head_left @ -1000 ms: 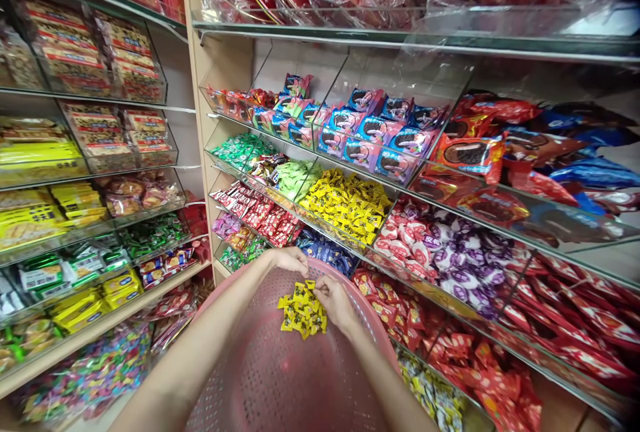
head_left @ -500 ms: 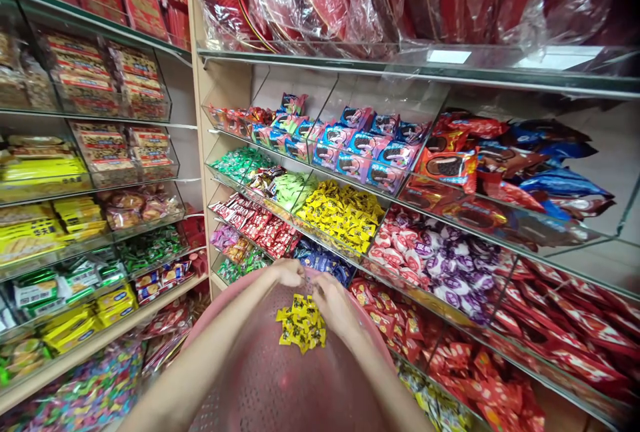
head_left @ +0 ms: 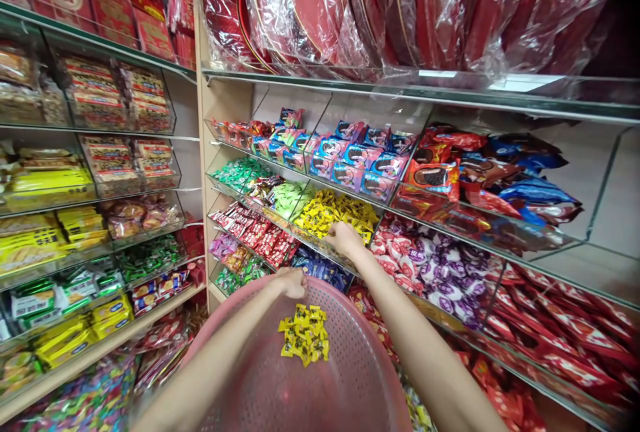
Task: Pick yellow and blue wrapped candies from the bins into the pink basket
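Note:
My left hand is closed on the far rim of a pink perforated basket held in front of me. A small heap of yellow wrapped candies lies inside the basket. My right hand reaches into the clear shelf bin of yellow candies, fingers curled down among the wrappers; whether it holds any is hidden.
Clear acrylic bins hold blue cookie packs, green candies, red wafers and white-purple sweets. Red trays in plastic wrap fill the top shelf. Shelves of boxed snacks stand at left.
My right hand has left the candies in the basket and moved up into the yellow candy bin. My view has tilted upward. The left hand stays on the basket rim.

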`<action>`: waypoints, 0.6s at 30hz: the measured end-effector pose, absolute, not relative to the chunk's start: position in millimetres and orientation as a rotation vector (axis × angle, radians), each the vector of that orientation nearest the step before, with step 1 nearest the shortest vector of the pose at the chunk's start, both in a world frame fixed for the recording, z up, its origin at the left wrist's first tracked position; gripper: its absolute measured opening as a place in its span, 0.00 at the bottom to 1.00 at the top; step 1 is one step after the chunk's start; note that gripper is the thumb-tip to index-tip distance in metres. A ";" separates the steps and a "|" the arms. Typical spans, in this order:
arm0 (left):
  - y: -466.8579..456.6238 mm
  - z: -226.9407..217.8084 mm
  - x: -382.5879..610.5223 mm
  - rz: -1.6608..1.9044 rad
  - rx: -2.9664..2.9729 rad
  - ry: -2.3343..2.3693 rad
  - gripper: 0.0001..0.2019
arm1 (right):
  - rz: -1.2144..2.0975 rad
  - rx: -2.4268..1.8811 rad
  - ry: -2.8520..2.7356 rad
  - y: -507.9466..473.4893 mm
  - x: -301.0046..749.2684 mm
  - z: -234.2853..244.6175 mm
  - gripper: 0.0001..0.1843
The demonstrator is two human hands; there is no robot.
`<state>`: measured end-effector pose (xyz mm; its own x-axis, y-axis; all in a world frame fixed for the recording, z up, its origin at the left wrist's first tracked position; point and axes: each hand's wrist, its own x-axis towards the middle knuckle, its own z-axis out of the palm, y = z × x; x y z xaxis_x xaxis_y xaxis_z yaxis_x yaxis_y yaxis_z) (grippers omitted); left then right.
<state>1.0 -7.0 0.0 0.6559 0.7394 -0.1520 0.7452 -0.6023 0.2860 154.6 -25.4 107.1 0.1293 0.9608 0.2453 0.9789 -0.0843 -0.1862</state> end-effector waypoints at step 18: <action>-7.9 -1.1 3.7 -0.094 2.622 1.173 0.10 | -0.142 -1.954 -1.803 -47.8 152.3 115.3 0.06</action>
<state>3.7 -7.9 -1.1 0.6706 0.7229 -0.1664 0.7402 -0.6370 0.2154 152.3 -47.8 115.3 0.1293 0.9133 0.3862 0.9626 -0.0221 -0.2699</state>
